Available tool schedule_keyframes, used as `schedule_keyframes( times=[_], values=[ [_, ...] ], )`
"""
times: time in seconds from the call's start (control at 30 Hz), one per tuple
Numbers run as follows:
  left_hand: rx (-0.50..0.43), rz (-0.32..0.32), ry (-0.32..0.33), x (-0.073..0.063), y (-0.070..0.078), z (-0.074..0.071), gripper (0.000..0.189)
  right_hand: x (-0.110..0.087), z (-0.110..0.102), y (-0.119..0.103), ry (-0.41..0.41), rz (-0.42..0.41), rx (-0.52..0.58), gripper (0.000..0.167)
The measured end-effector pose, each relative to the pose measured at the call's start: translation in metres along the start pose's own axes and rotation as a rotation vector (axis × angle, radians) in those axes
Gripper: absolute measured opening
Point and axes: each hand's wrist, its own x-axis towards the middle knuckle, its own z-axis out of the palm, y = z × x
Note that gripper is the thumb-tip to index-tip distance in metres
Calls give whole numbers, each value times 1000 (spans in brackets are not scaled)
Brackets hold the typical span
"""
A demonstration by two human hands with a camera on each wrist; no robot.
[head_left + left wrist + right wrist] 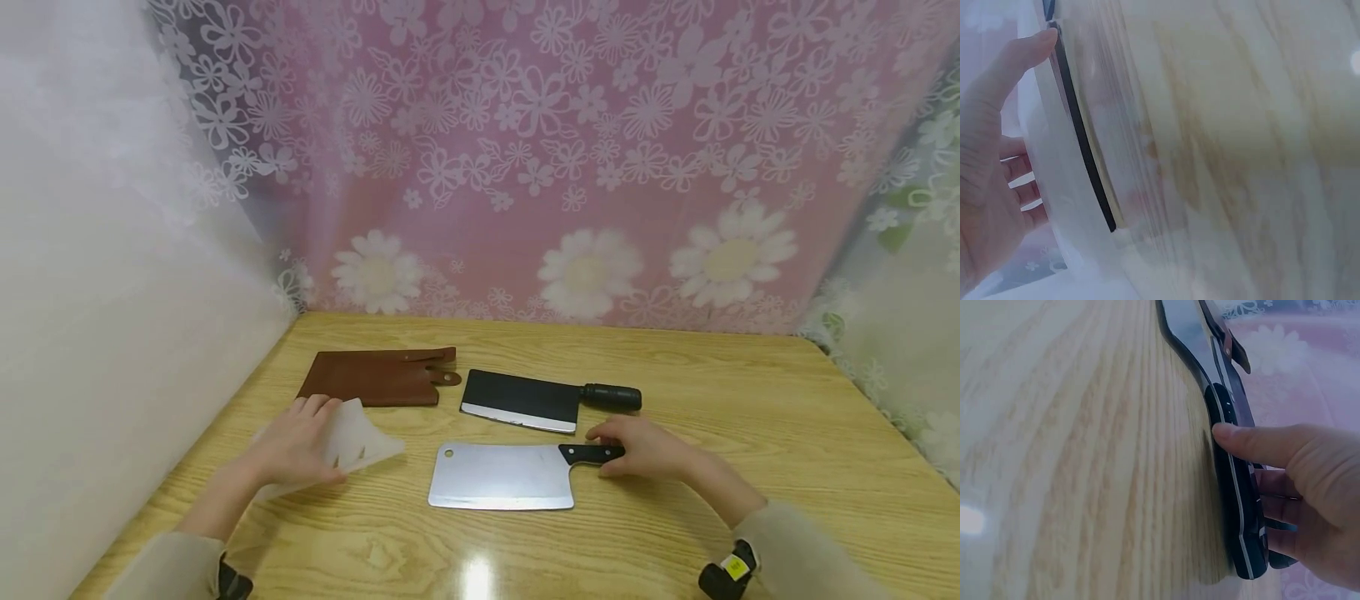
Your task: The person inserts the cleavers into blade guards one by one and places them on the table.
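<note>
My right hand (651, 447) has its thumb and fingers about the black riveted handle of a silver cleaver (501, 477), whose broad blade lies flat on the table and points left. In the right wrist view the thumb touches one side of that handle (1238, 506), with the fingers on the other. To the left, my left hand (296, 443) grips a translucent white plastic sheet (363, 442), its front edge raised and bent. Some of the left fingers show past the sheet in the left wrist view.
Behind the silver cleaver lies a black-bladed cleaver (520, 397) with a round black handle. A brown leather sheath (375, 379) with snap straps lies at the back left. The wooden table (712, 383) ends at a pink floral curtain (525, 183); a white sheet (127, 275) hangs along the left.
</note>
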Motion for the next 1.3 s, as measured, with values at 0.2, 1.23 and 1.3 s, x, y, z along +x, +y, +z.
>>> schedule_keyframes(
  times=[0.2,1.23,1.3],
  values=[
    [31,48,0,5,9,0,100,-4,-1,-6,0,-53,-30,32],
    [84,256,8,56,63,-5,105,-39,-17,-8,358,198,-32,35],
    [84,268,11,58,66,-5,106,-36,-18,-11,377,202,-48,37]
  ],
)
